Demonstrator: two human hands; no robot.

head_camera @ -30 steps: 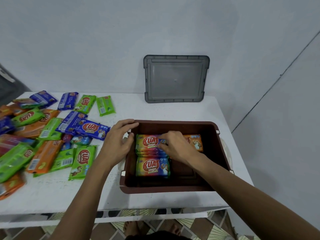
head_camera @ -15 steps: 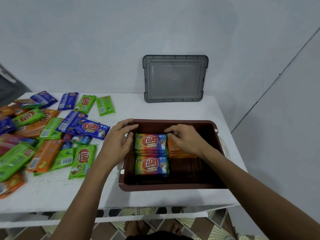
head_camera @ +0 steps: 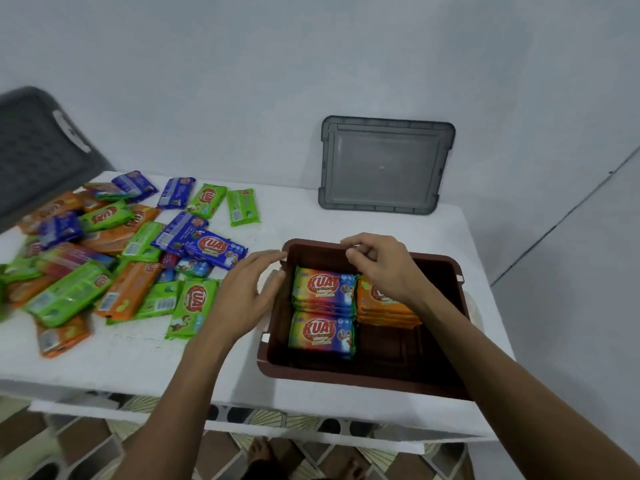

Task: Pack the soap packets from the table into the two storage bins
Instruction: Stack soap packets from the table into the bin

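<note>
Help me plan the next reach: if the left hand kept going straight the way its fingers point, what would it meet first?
Probably the brown bin's far-left rim corner: the left hand's fingertips point up-right and nearly touch it. Height is hard to judge.

Soft even light, blurred warped edges

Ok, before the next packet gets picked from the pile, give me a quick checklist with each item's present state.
1. Left hand empty, fingers spread beside the brown bin: ok.
2. Right hand empty: cannot tell, fingers curled over the bin's far rim.
3. Free floor left in the bin: ok, the near right corner is bare.
4. Packed stacks tidy: ok, two rainbow packet stacks and an orange stack lie flat.
5. Packets left on the white table: ok, the green packet lies nearest the left hand.
6. Second bin reachable: cannot tell.
</note>
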